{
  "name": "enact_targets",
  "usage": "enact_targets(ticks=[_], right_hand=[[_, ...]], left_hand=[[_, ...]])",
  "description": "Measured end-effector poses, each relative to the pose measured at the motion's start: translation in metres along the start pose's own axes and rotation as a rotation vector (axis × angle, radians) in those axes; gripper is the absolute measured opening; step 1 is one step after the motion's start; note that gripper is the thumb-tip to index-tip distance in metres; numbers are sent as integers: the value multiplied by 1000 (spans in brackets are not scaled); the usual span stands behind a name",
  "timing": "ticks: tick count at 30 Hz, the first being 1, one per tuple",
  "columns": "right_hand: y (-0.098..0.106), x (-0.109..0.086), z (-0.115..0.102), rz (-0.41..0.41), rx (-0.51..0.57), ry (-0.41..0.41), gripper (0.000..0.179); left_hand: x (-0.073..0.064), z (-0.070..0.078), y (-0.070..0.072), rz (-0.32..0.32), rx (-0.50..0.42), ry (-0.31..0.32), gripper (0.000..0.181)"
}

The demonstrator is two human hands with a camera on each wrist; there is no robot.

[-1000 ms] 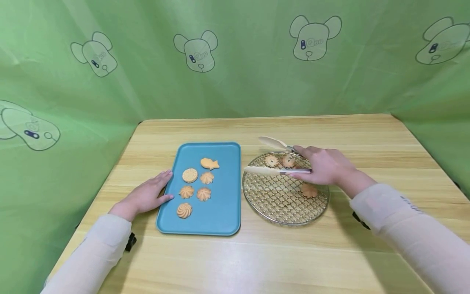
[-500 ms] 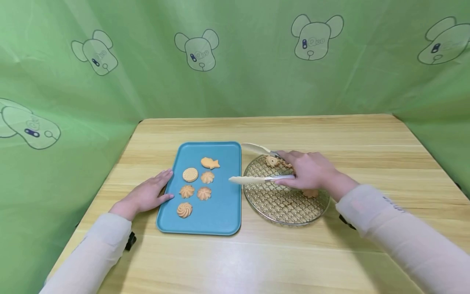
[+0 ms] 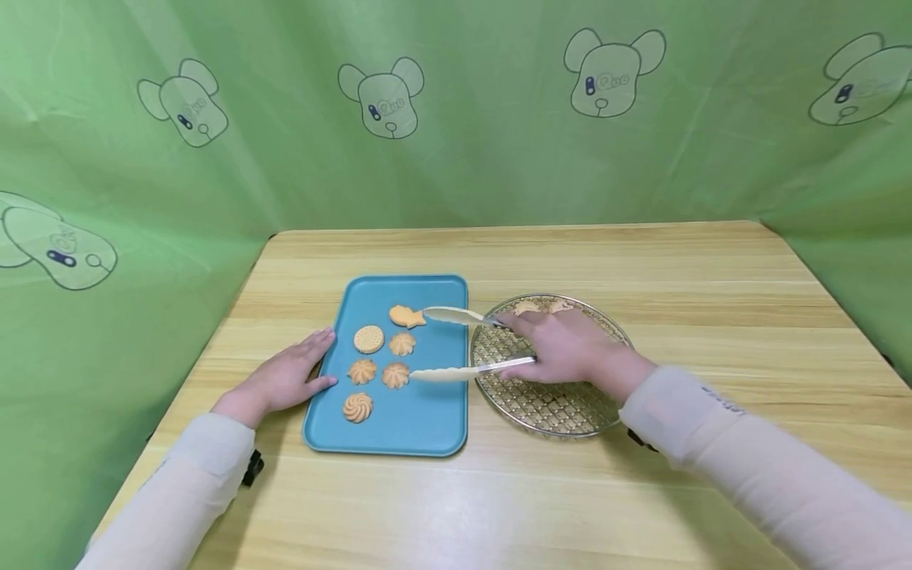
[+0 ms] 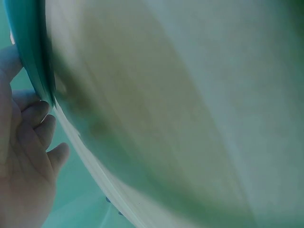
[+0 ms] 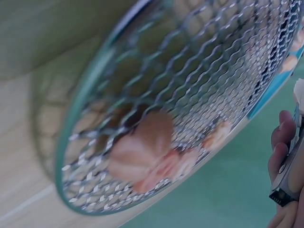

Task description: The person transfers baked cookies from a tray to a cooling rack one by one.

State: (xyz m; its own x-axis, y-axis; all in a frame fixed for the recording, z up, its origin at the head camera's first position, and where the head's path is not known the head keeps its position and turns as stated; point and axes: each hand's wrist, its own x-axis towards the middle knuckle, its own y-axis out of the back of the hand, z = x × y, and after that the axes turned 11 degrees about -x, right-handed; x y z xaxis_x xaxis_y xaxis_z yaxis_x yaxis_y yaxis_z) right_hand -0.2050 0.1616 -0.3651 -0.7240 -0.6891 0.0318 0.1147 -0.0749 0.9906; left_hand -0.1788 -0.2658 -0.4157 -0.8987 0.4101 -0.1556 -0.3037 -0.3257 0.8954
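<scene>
My left hand (image 3: 281, 384) lies with straight fingers along the left rim of the blue tray (image 3: 431, 423). My right hand (image 3: 566, 348), over the left half of the round wire rack (image 3: 556, 408), grips a pair of tongs (image 3: 456, 315). Their two pale arms stand apart over the tray with no cookie between them. One tip is by the tail of the fish-shaped cookie (image 3: 406, 317), the other by a flower-shaped cookie (image 3: 395, 375); contact cannot be told. Nearby on the tray are a round cookie (image 3: 369, 339), a swirl cookie (image 3: 358, 408) and other flower shapes.
Several cookies lie on the rack, among them a large flower-shaped one (image 5: 142, 152) in the right wrist view, hidden by the arm in the head view. The wooden table (image 3: 456, 514) carries both tray and rack. A green curtain (image 3: 484, 174) hangs behind and at the sides.
My right hand and the tongs have moved left and slightly toward me, from above the rack until the tips are over the tray. My left hand and the cookies have kept their places.
</scene>
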Motion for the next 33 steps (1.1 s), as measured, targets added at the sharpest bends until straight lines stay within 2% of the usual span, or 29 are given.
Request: enact_targets(ticks=[11, 21, 33], right_hand=[[1, 10, -20, 35, -16, 94, 82], [-4, 18, -29, 10, -11, 140, 75], [-2, 24, -38, -17, 9, 139, 70]], left_hand=[[0, 0, 0, 13, 2, -10, 76], [0, 0, 0, 1, 1, -3, 76], [-1, 2, 1, 7, -6, -9, 76]])
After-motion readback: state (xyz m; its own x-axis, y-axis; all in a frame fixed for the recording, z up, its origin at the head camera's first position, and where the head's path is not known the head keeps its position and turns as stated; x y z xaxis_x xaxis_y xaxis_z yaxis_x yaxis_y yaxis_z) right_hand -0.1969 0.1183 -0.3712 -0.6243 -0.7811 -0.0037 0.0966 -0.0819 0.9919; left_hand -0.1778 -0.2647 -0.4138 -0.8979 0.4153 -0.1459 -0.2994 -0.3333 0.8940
